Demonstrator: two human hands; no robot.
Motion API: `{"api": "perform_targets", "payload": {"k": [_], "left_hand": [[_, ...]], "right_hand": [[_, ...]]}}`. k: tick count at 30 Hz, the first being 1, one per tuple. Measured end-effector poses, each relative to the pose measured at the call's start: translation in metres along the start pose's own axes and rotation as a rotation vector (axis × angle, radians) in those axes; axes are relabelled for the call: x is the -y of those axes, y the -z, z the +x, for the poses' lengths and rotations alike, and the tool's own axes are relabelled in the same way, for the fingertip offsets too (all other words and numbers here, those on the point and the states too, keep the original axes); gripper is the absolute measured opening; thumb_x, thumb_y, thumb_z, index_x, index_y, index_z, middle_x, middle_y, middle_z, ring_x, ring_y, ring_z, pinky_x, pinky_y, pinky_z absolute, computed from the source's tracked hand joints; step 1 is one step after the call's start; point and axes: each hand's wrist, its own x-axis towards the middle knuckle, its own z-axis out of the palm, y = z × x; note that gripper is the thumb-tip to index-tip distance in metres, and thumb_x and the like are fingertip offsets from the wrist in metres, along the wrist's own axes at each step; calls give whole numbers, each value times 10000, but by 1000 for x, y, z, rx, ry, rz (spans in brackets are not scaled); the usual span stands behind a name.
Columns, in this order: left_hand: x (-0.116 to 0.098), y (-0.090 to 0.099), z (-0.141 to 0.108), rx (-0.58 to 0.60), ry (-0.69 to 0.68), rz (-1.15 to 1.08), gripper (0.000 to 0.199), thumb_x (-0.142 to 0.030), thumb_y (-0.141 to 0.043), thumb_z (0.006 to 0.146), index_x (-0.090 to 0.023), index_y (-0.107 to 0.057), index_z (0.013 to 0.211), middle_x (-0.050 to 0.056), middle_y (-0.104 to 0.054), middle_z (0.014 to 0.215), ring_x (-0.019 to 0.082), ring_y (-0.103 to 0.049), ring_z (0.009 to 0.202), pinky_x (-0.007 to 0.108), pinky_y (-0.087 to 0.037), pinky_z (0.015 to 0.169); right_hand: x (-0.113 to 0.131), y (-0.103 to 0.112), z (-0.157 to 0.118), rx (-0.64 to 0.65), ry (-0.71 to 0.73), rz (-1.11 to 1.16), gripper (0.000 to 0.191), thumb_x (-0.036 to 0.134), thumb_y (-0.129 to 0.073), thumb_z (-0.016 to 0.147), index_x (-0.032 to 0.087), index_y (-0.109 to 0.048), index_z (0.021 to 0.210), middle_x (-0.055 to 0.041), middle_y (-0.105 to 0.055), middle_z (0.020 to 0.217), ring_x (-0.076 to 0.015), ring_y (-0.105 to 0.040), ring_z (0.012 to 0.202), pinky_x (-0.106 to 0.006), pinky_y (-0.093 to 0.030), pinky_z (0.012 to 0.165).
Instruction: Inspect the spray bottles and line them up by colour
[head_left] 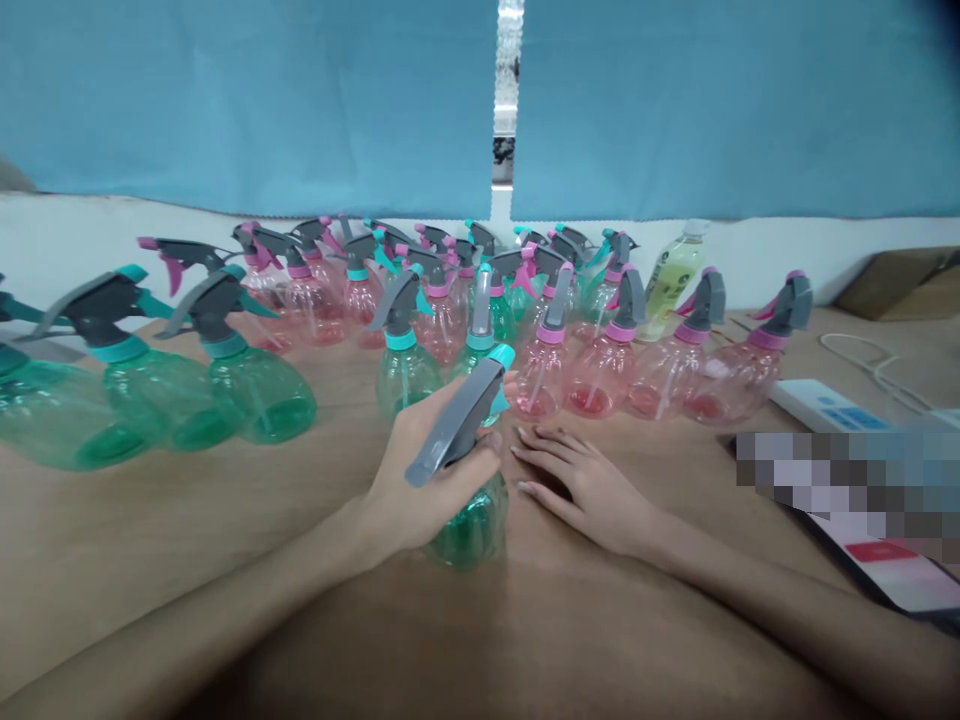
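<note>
My left hand (424,460) is wrapped round the neck of a green spray bottle (469,525) with a grey trigger head and a turquoise nozzle. The bottle stands in front of me near the table's middle, its neck hidden by my fingers. Just to its right, my right hand (577,490) rests on the table with fingers stretched out and holds nothing. Beyond my hands, a row holds a green spray bottle (405,375) with a turquoise collar and several pink spray bottles (600,375) with pink collars.
More green spray bottles (259,395) stand at the left. Behind, pink and green bottles crowd along the white wall edge. A labelled drink bottle (675,280) is at the back right. A brown box (900,295), a white cable (862,350) and a phone (885,560) lie at the right.
</note>
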Motion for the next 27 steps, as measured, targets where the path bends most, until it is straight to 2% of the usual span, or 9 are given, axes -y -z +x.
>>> {"api": "perform_targets", "payload": {"k": [8,14,20,27], "left_hand": [[0,0,1,22,-9,-34,38,-224,-522,765,-226,-496,793,-24,-554,681,142,-540,609,288,-444,596],[0,-1,0,13,4,-8,43,-242,-525,782,-221,-526,818,-14,-578,711,166,-586,693,296,-460,617],[3,-1,0,-3,-44,27,39,-240,-514,797,-220,-521,831,-18,-571,718,146,-548,636,277,-429,568],[4,-1,0,-4,-37,31,24,-233,-523,787,-222,-502,794,-26,-545,686,143,-534,637,269,-420,568]], "right_hand": [[-1,0,0,0,8,7,433,424,-455,927,234,-513,1313,-60,-529,1367,-266,-434,1291,-526,-340,1062],[-1,-1,0,-18,11,20,431,427,-459,924,254,-513,1314,-57,-534,1362,-270,-436,1290,-533,-349,1054],[-1,0,0,-8,9,13,433,426,-449,928,234,-516,1311,-63,-524,1371,-268,-434,1293,-530,-341,1063],[-1,0,0,-23,17,23,427,419,-467,921,246,-520,1308,-60,-543,1353,-265,-441,1287,-528,-345,1060]]}}
